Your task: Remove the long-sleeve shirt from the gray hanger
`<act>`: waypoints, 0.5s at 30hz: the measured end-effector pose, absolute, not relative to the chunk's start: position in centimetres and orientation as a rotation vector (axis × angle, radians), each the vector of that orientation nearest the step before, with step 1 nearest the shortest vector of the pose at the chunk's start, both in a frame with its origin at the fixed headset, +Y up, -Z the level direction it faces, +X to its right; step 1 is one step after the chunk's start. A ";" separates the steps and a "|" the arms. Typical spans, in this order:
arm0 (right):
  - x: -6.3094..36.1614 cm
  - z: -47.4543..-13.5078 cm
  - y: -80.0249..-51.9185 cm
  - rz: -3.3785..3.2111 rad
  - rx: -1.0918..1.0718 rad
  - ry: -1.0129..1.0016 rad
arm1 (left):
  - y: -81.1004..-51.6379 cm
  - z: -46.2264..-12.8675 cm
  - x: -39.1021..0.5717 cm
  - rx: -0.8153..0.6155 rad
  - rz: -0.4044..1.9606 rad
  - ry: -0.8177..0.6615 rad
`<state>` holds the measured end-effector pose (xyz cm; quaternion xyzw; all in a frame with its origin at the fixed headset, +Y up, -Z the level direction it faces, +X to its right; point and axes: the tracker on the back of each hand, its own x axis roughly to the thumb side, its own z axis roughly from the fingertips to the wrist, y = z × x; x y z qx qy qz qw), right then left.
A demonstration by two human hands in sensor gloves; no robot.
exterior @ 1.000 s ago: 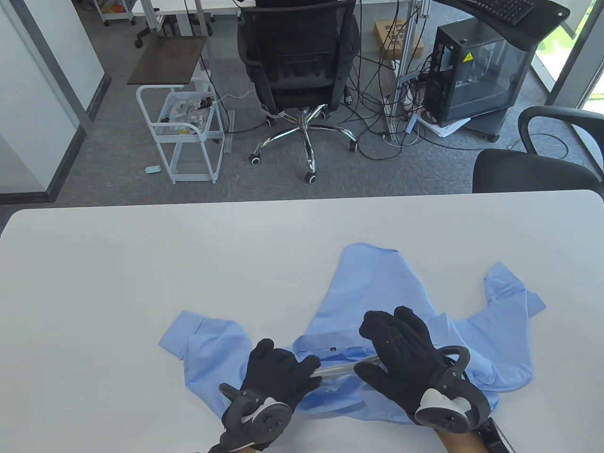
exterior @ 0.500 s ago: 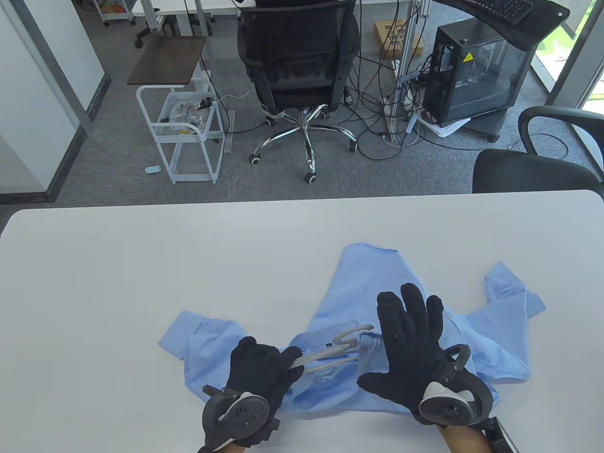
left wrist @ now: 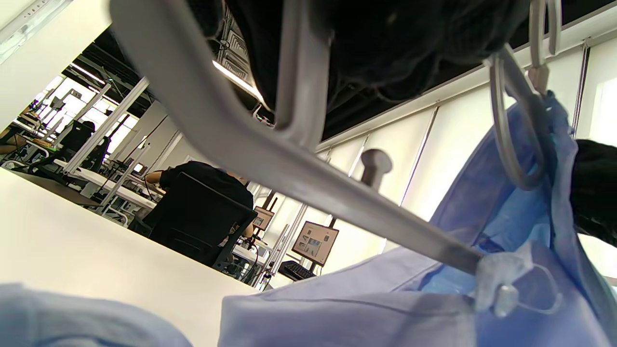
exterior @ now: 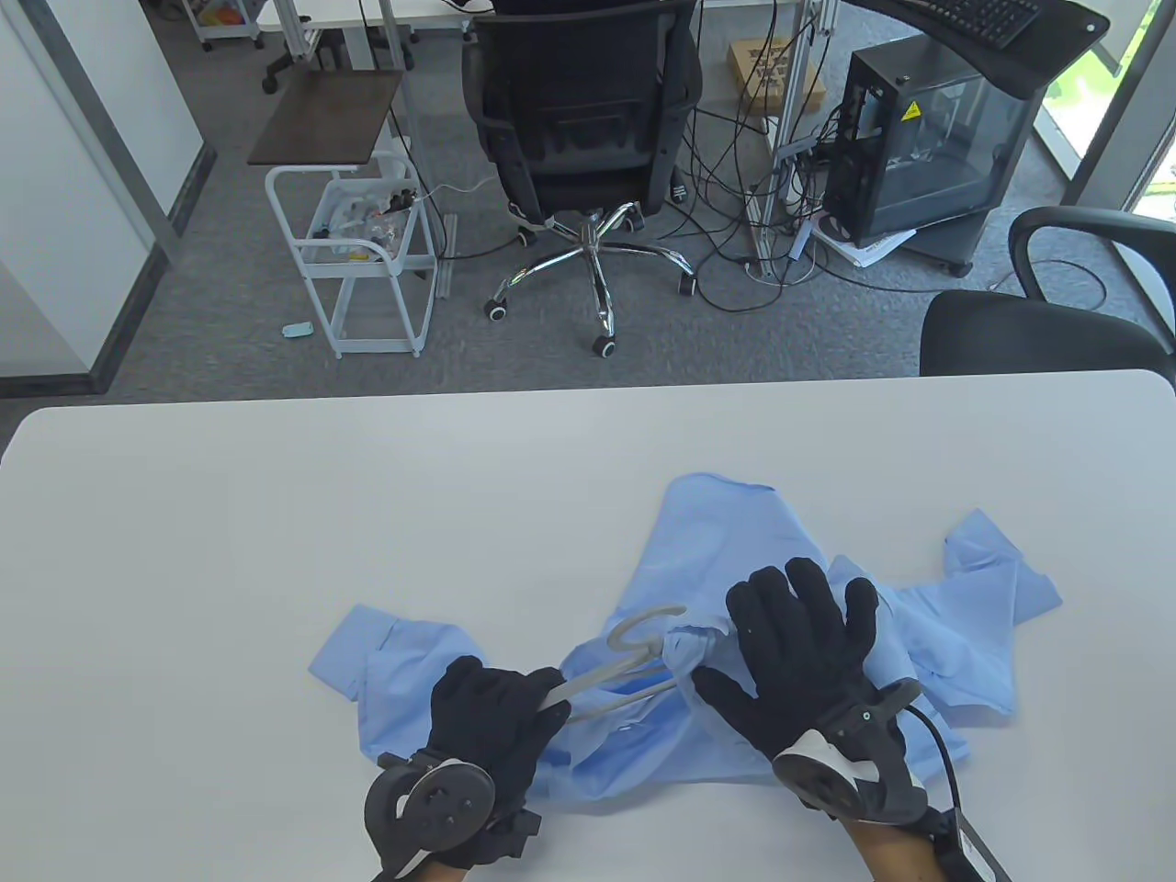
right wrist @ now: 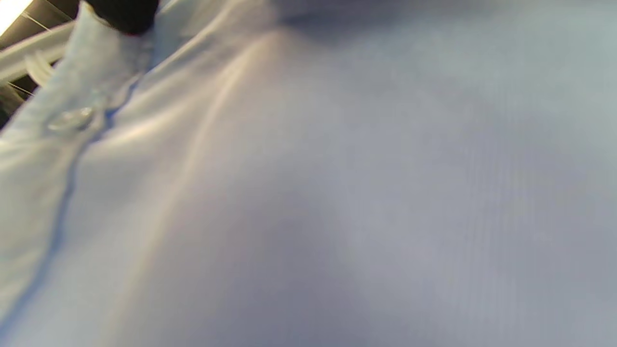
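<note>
A light blue long-sleeve shirt point(exterior: 726, 542) lies rumpled on the white table point(exterior: 276, 514). A gray hanger point(exterior: 634, 643) sticks out of its collar, hook up and to the left. My left hand point(exterior: 501, 712) grips the hanger's arm at its left end. In the left wrist view the hanger bar point(left wrist: 270, 149) runs from my fingers down into the shirt point(left wrist: 385, 308). My right hand point(exterior: 799, 643) lies flat with fingers spread on the shirt, just right of the collar. The right wrist view shows only shirt cloth point(right wrist: 337, 193) close up.
One sleeve point(exterior: 386, 643) lies to the left, the other sleeve's cuff point(exterior: 997, 560) to the right. Beyond the far table edge stand an office chair point(exterior: 579, 119), a white cart point(exterior: 367, 248), a computer case point(exterior: 928, 138) and another chair point(exterior: 1038, 322).
My left hand has pulled the hanger left and up, so its hook and more of its arm have come out of the collar. My right hand has spread flat on the shirt.
</note>
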<state>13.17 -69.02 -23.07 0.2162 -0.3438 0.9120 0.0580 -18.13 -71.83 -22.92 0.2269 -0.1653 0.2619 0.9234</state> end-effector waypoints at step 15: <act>12.6 -23.2 -69.9 2.673 0.544 -0.984 | -71.4 -21.7 -16.8 0.500 0.492 -0.382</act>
